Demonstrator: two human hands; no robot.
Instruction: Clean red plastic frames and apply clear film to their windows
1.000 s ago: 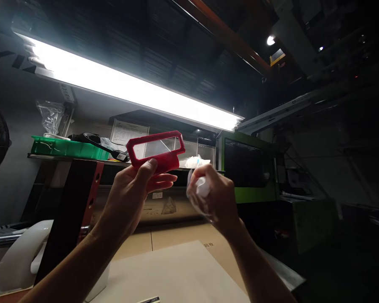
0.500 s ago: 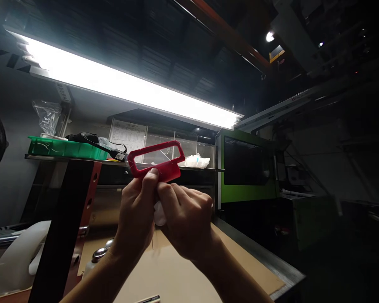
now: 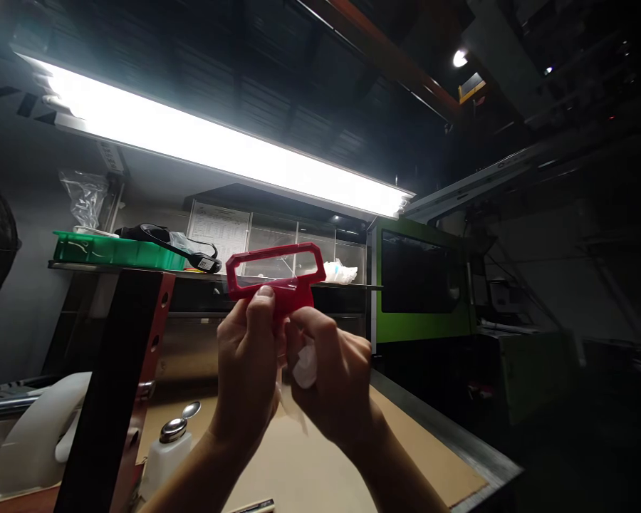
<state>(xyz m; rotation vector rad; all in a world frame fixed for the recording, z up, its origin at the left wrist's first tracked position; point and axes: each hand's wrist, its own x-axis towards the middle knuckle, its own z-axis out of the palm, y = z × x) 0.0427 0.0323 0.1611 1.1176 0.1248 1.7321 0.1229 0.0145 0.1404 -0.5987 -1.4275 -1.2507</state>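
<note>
A red plastic frame-shaped part (image 3: 235,274) with a long rectangular opening is held up in front of the shelf. My left hand (image 3: 248,356) is closed on its lower left side, thumb pressed on the front. Bunched in my right hand (image 3: 334,363) is a white wipe (image 3: 304,367), with a loose end hanging below. The right fingers are against or close to the part's lower right edge; exact contact is hard to see. Both hands are above the tan bench top.
A white bottle (image 3: 165,456) with a metal cap stands left of my forearms. A dark upright post (image 3: 107,385) rises nearby. On the shelf are a green tray (image 3: 117,251) and a crumpled white bag (image 3: 342,272). A lit tube lamp (image 3: 219,146) hangs above; a green machine (image 3: 421,324) stands right.
The red part has shifted slightly right and become more level. My right hand has moved right and down a little, showing more of the wipe. The bottle shows more.
</note>
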